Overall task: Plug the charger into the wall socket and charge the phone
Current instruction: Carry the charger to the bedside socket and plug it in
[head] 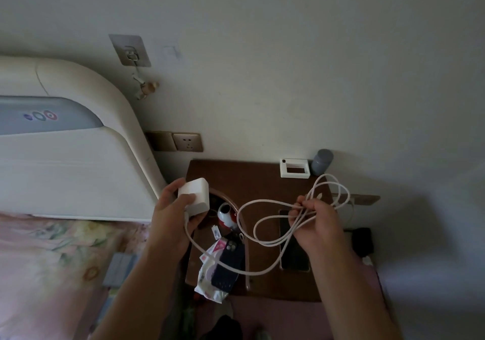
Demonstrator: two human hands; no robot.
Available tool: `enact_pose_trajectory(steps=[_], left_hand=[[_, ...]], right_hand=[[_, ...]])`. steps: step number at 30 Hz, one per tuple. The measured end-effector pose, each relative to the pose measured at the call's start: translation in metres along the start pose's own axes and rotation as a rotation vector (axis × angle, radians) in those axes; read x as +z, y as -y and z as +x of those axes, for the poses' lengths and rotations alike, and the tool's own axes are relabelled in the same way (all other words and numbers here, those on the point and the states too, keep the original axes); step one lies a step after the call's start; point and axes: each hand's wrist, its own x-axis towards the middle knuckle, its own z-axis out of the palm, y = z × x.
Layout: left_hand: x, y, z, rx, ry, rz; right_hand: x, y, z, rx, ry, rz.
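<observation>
The charger (195, 195), a white block, sits gripped in the left hand (175, 215) above the near-left edge of the brown nightstand (252, 179); its white cable (262, 234) loops across to the right hand (316, 225), whose fingers are clenched around several coils; beneath that hand a dark phone (291, 257) lies flat on the nightstand; the gold wall socket (187, 142) is empty, up beside the headboard (78, 156); an open recess holds a red-and-white object (225, 215).

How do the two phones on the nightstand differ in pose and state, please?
The dark phone lies flat on the nightstand top under the right hand; the blue-cased phone lies camera-side up in the open recess, resting on a wipes packet. Neither has the cable attached.
</observation>
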Motion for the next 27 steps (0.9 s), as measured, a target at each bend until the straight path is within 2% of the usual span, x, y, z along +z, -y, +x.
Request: enact_pose_trajectory(steps=[10,20,27], left_hand=[[-0.015,-0.027,0.051,-0.005,0.071,0.041],[-0.015,-0.027,0.074,-0.073,0.069,0.045],[-0.015,-0.02,0.09,-0.147,0.064,-0.042]], right_hand=[[0.048,-0.032,0.01,-0.056,-0.02,-0.002],[0.051,-0.046,0.022,-0.054,-0.075,-0.037],[0.058,-0.044,0.031,-0.007,-0.092,-0.062]])
